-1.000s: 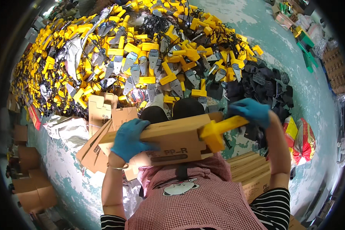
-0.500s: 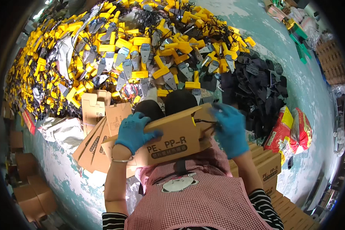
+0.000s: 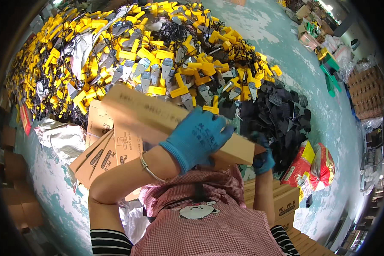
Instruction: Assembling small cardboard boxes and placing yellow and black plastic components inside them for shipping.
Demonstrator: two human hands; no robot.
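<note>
A long brown cardboard box (image 3: pixel 151 115) is held tilted above my lap, its left end raised and blurred. My left hand (image 3: pixel 198 136), in a blue glove, is closed over the box's near side, right of its middle. At the lower right end of the box is my right hand (image 3: pixel 263 158), also gloved in blue. That hand is partly shaded and smeared, so its grip does not show plainly. Whatever lies inside the box is hidden. Flat printed cartons (image 3: pixel 100 160) lean in a fan to the left of my lap.
Ahead spreads a large heap of yellow-handled tools (image 3: pixel 158 55) with grey plates and black cords. Dark flat pieces (image 3: pixel 275 113) are piled right of it. Red and yellow bags (image 3: pixel 322 166) stand farther right. Boxes (image 3: pixel 286 200) are stacked by my right arm. White sacking (image 3: pixel 62 141) lies left.
The box has turned, its left end swinging up and away and its right end dropping. My left hand has shifted right along it. The black cord seen at its right end no longer shows.
</note>
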